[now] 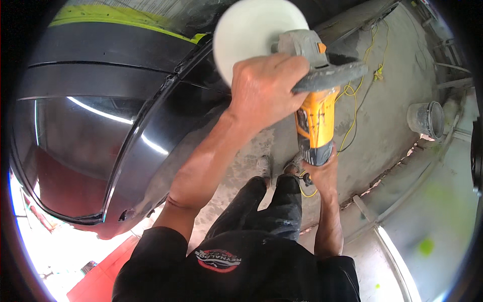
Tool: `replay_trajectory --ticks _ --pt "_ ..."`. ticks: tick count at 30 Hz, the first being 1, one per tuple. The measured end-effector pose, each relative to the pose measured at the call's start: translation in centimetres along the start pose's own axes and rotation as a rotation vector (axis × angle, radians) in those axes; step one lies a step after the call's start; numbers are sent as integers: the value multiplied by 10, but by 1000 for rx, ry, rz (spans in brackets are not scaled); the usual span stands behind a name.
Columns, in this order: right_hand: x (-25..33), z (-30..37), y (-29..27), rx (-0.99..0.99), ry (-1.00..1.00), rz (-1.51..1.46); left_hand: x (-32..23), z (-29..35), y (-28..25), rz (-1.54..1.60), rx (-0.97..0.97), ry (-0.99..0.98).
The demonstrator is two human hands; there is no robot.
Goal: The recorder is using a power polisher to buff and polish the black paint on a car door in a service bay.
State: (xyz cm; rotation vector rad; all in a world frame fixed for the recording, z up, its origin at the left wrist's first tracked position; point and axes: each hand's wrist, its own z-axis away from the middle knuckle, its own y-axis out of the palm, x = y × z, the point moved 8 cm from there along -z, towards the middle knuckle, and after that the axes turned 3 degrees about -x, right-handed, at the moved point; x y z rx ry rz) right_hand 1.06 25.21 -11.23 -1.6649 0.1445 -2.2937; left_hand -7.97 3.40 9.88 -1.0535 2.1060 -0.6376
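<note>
A yellow and black power polisher (pixel 319 116) is held up in front of me, its grey head fitted with a large round white buffing pad (pixel 246 38). My left hand (pixel 269 88) is closed around the front handle by the head. Lower down, my right hand (pixel 324 173) grips the rear end of the body; some of its fingers are hidden behind the tool. Beside the pad is a glossy black car panel (pixel 186 110). Whether the pad touches the car I cannot tell.
Dark glass (pixel 80 146) and yellow-green masking tape (pixel 121 19) are on the car at left. A yellow extension cord (pixel 354 121) with a plug connection trails over the concrete floor (pixel 397 75). A grey bucket (pixel 425 120) stands near the right wall, which has paint spots.
</note>
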Motion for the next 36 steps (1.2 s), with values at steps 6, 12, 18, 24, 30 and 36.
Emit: replay_trajectory --ticks 6,12,18,24,30,36 --pt "-2 26 10 -24 -16 52 -12 15 -21 -37 18 5" --pt "-18 90 44 176 33 17 -37 97 -94 -198 84 -115" --pt "-12 90 38 208 40 81 -38 99 -102 -162 61 -170" --pt "-9 29 -11 151 36 84 -35 30 -35 -22 -10 -98" --pt "-2 -68 -89 89 39 20 -32 -73 76 10 42 -50" --pt "1 -190 -177 63 35 -38 -28 -193 202 43 61 -6"
